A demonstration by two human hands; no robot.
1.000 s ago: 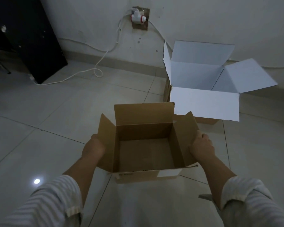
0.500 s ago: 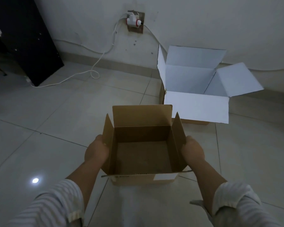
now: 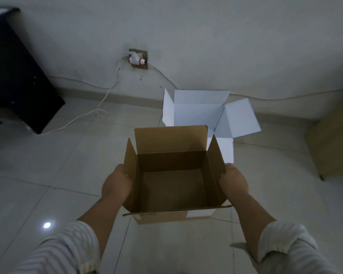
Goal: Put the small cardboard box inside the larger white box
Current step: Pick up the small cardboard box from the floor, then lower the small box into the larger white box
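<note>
A plain indoor room: tiled floor (image 3: 48,155), bare wall (image 3: 206,36), wall socket (image 3: 138,59) with trailing white cable (image 3: 99,107).

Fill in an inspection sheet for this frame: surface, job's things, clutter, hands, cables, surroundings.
Surface: pale tiled floor with a light reflection.
Job's things: small cardboard box, flaps open, empty; larger white box behind it, open on the floor.
Clutter: nothing seen.
Hands: left hand and right hand press the small box's opposite sides.
Cables: white cable from the wall socket loops across the floor.
Surroundings: black cabinet at left; tan furniture at right.
</note>
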